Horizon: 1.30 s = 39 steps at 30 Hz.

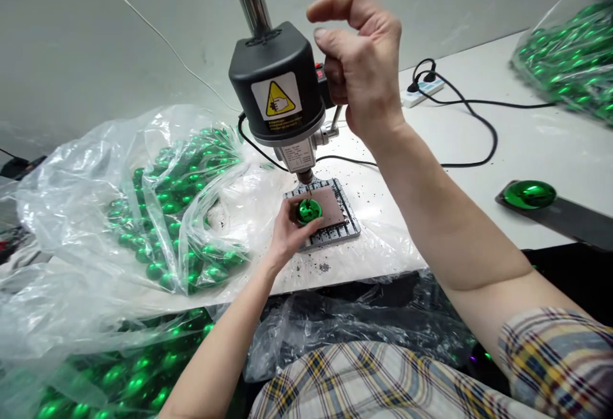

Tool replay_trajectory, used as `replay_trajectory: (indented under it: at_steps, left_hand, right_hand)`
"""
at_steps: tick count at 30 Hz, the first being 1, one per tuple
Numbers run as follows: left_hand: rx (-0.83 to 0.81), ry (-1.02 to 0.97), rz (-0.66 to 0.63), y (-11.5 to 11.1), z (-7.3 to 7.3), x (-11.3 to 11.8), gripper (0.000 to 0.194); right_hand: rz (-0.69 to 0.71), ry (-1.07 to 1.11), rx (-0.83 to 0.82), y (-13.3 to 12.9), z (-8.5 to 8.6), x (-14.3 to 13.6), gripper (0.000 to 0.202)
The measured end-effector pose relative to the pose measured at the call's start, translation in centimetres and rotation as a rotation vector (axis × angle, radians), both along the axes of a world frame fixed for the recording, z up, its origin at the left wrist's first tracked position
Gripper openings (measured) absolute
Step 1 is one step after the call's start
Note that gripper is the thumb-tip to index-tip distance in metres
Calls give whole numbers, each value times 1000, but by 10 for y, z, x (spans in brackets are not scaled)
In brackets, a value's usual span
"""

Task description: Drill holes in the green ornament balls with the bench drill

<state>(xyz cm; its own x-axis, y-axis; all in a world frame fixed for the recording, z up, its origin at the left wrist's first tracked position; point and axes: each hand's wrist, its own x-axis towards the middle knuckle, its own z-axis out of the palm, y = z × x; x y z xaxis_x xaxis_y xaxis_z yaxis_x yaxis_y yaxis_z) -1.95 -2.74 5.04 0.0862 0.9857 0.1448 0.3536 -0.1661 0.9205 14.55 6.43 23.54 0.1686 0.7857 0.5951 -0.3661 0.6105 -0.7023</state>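
Note:
My left hand has its thumb and fingers closed round a shiny green ball. The ball sits on a brownish-pink block on the slotted base of a small drill press. The drill chuck is just above the ball, with a thin bit pointing down at it; whether the bit touches cannot be told. My right hand is raised beside the motor housing, fingers curled, thumb and index finger apart at their tips. A metal lever runs up behind that hand, so its grip is hidden.
Clear plastic bags of green balls lie at left, another bag at far right. A green oval piece rests on a dark strip. Black cables lead to a power strip. Dark shavings litter the white table.

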Motion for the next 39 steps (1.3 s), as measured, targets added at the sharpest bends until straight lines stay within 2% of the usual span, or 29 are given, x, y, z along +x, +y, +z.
replay_trajectory:
  at_steps: [1,3,5,6,9,11,14,15,17,19,20,22,23,25,26,27,28,30,32,33,36,39]
  left_hand:
    - [6,-11,-50,-17,3,-1,52]
    - [-47,16,-289,-54,3,-1,55]
    - [-143,88,-517,-89,-7,1,58]
    - [-183,127,-570,-104,-15,4,59]
    - [-249,241,-520,-138,-45,15,56]
    - [-250,373,-531,-150,-64,22,53]
    - [-246,625,-588,-150,-87,28,55]
    - [-283,687,-566,-146,-94,28,60]
    - [-439,782,-460,-139,-106,28,66]
    - [-609,855,-390,-135,-112,27,59]
    - [-667,883,-389,-135,-111,26,53]
    - [-675,906,-472,-138,-94,23,41]
    - [-624,879,-552,-140,-78,19,37]
    - [-461,723,-744,-140,-33,8,35]
    - [-386,567,-826,-136,-7,0,35]
    - [-352,393,-835,-128,19,-10,33]
    - [-317,267,-740,-118,42,-22,33]
    - [-160,203,-400,-88,75,-50,39]
    - [-48,371,-160,-51,86,-81,42]
    - [-47,506,-109,-33,85,-97,45]
    - [-221,889,-116,11,72,-138,49]
    - [-397,1088,-181,35,69,-160,41]
  right_hand:
    - [4,-3,0,0,0,0,26]
    - [-8,-18,15,0,-2,0,27]
    - [-57,-28,36,1,-4,0,29]
    - [-83,-44,44,2,-5,1,29]
    - [-173,-126,46,7,-7,1,30]
    - [-225,-183,33,9,-8,1,31]
    - [-243,-162,36,9,-9,-2,33]
    - [-234,-136,32,8,-9,-3,34]
    - [-222,-86,11,6,-8,-5,35]
    - [-209,-66,1,3,-7,-6,36]
    - [-202,-62,7,2,-7,-6,37]
    - [-193,-46,29,2,-7,-5,39]
    - [-188,-41,34,2,-7,-5,39]
    - [-191,-30,31,3,-7,-5,40]
    - [-193,-32,31,4,-8,-5,39]
    - [-197,-37,32,5,-8,-5,39]
    - [-200,-37,37,6,-8,-5,39]
    - [-197,-26,56,6,-9,-5,40]
    - [-190,4,83,6,-10,-5,42]
    - [-186,16,101,6,-11,-5,43]
    - [-196,8,119,6,-12,-6,41]
    - [-231,-24,85,6,-12,-6,38]
